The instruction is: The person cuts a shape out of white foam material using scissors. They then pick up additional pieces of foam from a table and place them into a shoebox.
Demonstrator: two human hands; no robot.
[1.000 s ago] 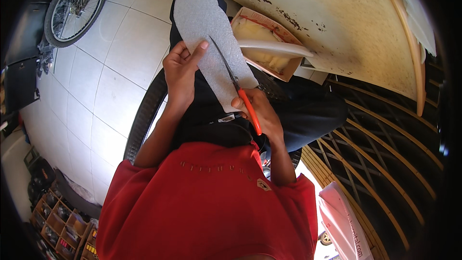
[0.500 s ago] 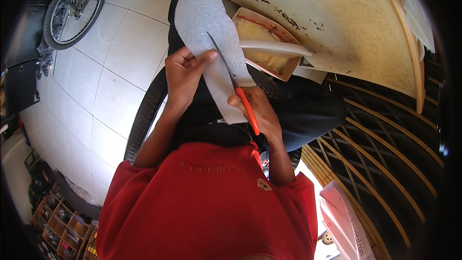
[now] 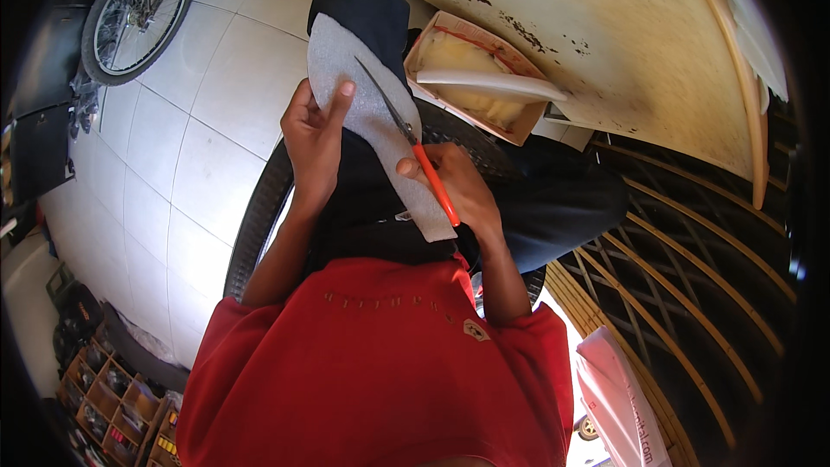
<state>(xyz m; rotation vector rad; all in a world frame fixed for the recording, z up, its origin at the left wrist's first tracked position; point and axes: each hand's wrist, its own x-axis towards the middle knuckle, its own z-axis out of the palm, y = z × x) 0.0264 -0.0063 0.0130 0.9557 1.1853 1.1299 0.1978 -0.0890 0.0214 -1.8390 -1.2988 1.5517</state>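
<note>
A long, pale grey foam sheet [image 3: 346, 60], wide and pointed at its far end and narrower toward me, lies tilted above my lap. My left hand [image 3: 313, 140] pinches its left edge, thumb on top and fingers beneath. In my right hand [image 3: 458, 186] are scissors [image 3: 430, 175] with orange handles. Their dark blades lie over the foam, pointing away and to the left, and look closed or nearly so. Part of the right hand's grip is hidden under the handles and the sheet.
An open carton [image 3: 519, 121] with yellowish contents stands beyond my right knee, a curved white strip across it. A stained cream panel [image 3: 605, 60] rises behind. Slatted dark bars [image 3: 692, 277] are at right. A bicycle wheel [image 3: 138, 17] and a divided parts box [image 3: 112, 398] are at left.
The foam sheet has come nearer to me and tilted, uncovering my dark-clothed knee behind it. Both hands have shifted slightly left, and the scissors have moved with the right one.
</note>
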